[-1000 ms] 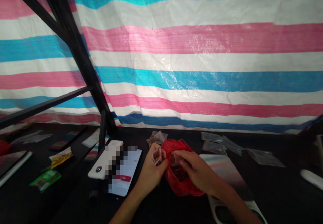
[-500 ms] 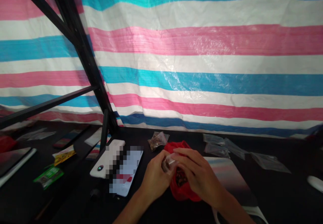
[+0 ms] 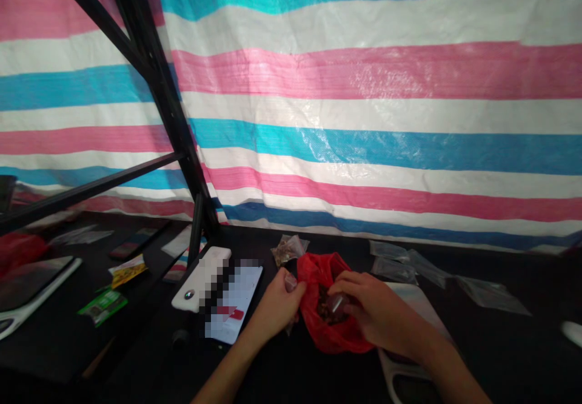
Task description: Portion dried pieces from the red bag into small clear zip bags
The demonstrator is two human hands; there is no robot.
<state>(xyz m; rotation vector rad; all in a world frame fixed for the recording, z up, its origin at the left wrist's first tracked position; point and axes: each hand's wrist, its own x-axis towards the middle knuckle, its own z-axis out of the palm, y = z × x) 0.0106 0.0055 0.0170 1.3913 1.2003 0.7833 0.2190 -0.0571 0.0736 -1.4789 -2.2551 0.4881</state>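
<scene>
A red plastic bag [image 3: 313,325] stands with its mouth wide on the black table, holding small brown dried bits [image 3: 326,313]. Inside that mouth, my right hand [image 3: 364,307] grips a small clear plastic cup [image 3: 337,304], tilted down at the bits. At the bag's left rim, my left hand [image 3: 278,301] is closed on a clear plastic bag [image 3: 290,282], of which only crumpled parts show. I cannot tell whether the left fingers also touch the red bag. A digital scale [image 3: 409,295] lies to the right, partly beneath my right forearm.
A filled clear bag [image 3: 287,249] lies behind the red bag. Several flat clear bags [image 3: 391,260] are at the back right. A phone [image 3: 239,307] and a white device [image 3: 204,279] lie left, near a black metal frame [image 3: 168,107]. Green [image 3: 103,306] and yellow [image 3: 128,270] packets lie farther left.
My hands have moved apart. The right has lowered into the red bag with the clear cup, while the left has shifted to the bag's left side. The view has turned slightly left.
</scene>
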